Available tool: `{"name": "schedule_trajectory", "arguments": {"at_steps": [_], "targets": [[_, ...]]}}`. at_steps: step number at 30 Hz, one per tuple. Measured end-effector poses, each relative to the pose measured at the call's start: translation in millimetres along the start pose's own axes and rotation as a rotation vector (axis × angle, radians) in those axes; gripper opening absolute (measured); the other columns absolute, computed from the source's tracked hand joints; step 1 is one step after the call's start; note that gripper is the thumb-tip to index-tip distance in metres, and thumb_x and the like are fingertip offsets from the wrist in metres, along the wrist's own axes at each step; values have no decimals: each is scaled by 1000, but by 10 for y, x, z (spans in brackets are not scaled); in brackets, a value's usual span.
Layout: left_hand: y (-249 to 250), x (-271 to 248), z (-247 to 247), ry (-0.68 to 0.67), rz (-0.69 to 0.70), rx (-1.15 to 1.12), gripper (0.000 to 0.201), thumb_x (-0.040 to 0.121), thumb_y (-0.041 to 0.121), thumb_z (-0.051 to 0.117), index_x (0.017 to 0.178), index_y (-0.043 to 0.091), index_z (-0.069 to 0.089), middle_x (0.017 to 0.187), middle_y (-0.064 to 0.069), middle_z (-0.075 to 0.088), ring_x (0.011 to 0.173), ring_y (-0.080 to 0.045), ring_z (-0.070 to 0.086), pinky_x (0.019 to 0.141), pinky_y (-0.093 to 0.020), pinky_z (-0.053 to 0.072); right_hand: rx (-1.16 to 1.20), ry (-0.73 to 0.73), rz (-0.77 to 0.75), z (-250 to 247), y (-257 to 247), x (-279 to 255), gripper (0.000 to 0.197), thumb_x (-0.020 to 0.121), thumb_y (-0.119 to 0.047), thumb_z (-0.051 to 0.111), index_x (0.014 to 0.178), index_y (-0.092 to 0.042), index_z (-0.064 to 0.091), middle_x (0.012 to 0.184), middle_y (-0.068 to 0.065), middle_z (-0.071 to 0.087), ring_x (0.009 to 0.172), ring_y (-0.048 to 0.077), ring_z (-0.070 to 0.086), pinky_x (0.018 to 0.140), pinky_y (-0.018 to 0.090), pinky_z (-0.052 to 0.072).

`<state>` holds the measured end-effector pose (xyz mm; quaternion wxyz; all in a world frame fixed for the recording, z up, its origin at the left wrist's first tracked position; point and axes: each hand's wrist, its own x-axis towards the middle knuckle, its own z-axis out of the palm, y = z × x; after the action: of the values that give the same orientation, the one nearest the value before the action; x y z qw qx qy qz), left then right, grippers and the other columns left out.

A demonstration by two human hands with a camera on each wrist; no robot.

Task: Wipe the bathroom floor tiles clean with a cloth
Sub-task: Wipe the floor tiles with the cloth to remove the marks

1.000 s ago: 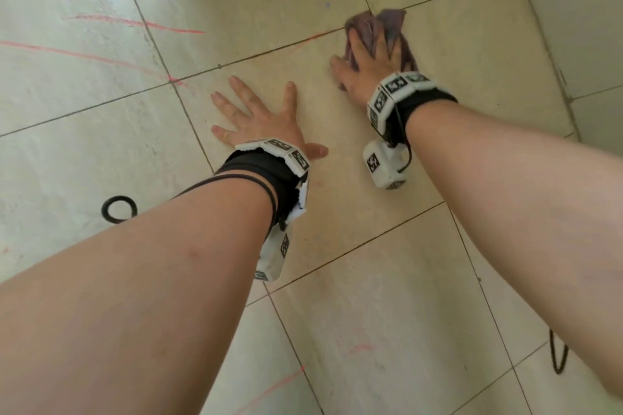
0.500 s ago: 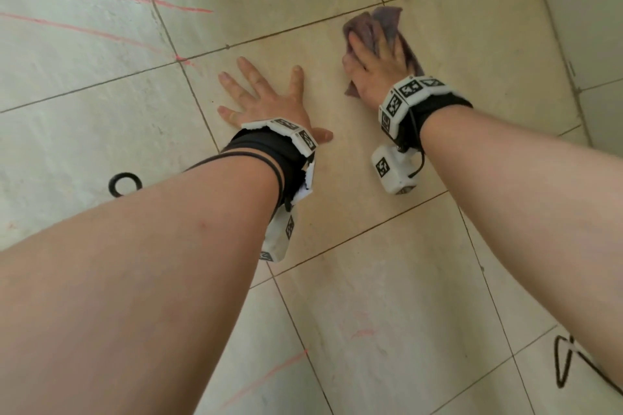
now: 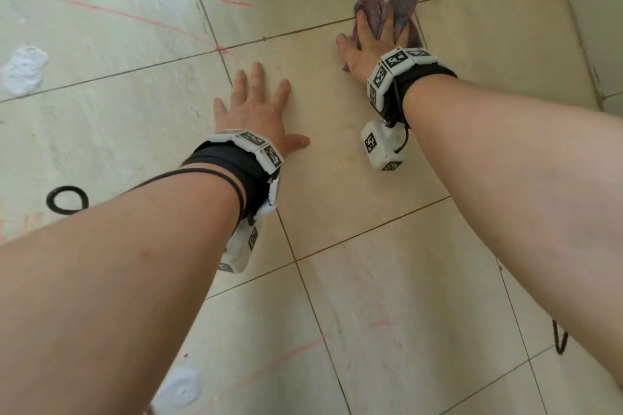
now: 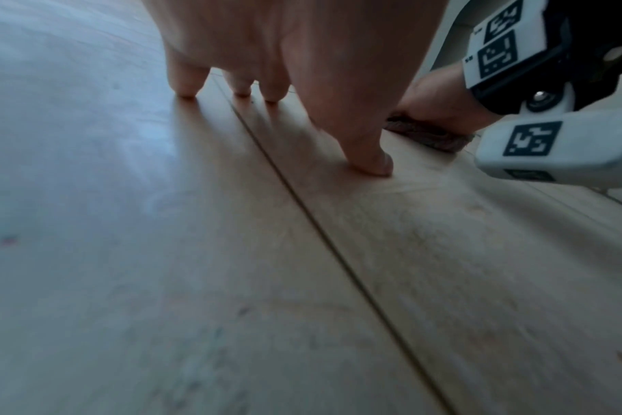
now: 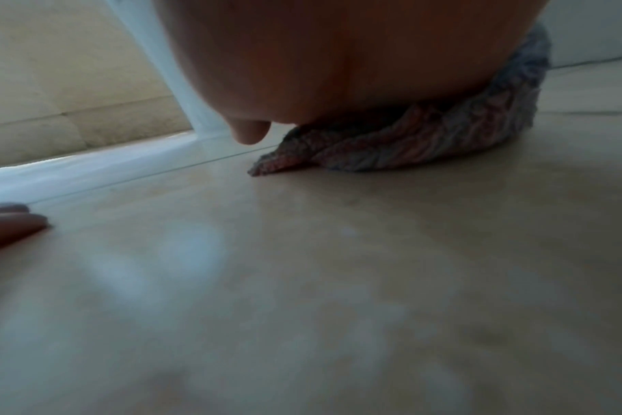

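A crumpled purple-grey cloth [image 3: 404,10] lies on the beige floor tiles [image 3: 337,195], across a grout line at the upper right. My right hand [image 3: 367,40] presses down on it with fingers stretched out, and folds of cloth rise between them. In the right wrist view my palm [image 5: 338,70] sits on the bunched cloth [image 5: 409,140], while the thumb tip hangs free beside it. My left hand [image 3: 256,101] lies flat on the bare tile to the left of the cloth, fingers spread and holding nothing. Its fingertips [image 4: 187,89] touch the floor, with the cloth [image 4: 427,134] beyond the thumb.
Red streaks [image 3: 151,17] cross the tiles at the upper left, and another [image 3: 286,357] runs near the bottom. White foam patches [image 3: 23,71] [image 3: 182,387] sit on the floor. A black ring [image 3: 67,199] lies at left, a black cord [image 3: 559,340] at right. A wall [image 3: 600,10] borders the right side.
The view has drifted, bringing foam patches into sight at left and bottom. My right hand has slid the cloth slightly farther forward. My left hand stays planted on the tile.
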<state>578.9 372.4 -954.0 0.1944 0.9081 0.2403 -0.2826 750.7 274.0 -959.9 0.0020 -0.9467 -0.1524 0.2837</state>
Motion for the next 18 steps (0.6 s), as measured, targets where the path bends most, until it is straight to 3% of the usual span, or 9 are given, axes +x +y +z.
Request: {"name": "schedule_trajectory", "arguments": {"at_steps": [5, 9, 18], "targets": [[-154, -85, 26, 24, -24, -12, 94, 88, 66, 53, 156, 35, -3, 162, -2, -23, 149, -25, -16, 119, -53, 2, -38, -15, -182, 239, -446, -262, 66, 96, -65, 23, 154, -40, 1, 162, -5, -18, 147, 29, -20, 116, 55, -8], [-292, -134, 60, 34, -71, -33, 96, 86, 68, 54, 156, 36, -4, 162, -1, -23, 149, -25, -17, 120, -53, 3, -90, -38, -298, 436, -298, -463, 65, 96, -62, 24, 154, -42, 2, 162, -7, -17, 148, 25, -17, 119, 51, -7], [-710, -229, 37, 87, -234, -78, 107, 75, 78, 58, 154, 39, -1, 162, -6, -21, 149, -30, -14, 118, -56, 9, -153, -32, -254, 507, -247, -561, 65, 97, -60, 25, 154, -39, 0, 162, -5, -18, 148, 26, -17, 119, 51, -7]]}}
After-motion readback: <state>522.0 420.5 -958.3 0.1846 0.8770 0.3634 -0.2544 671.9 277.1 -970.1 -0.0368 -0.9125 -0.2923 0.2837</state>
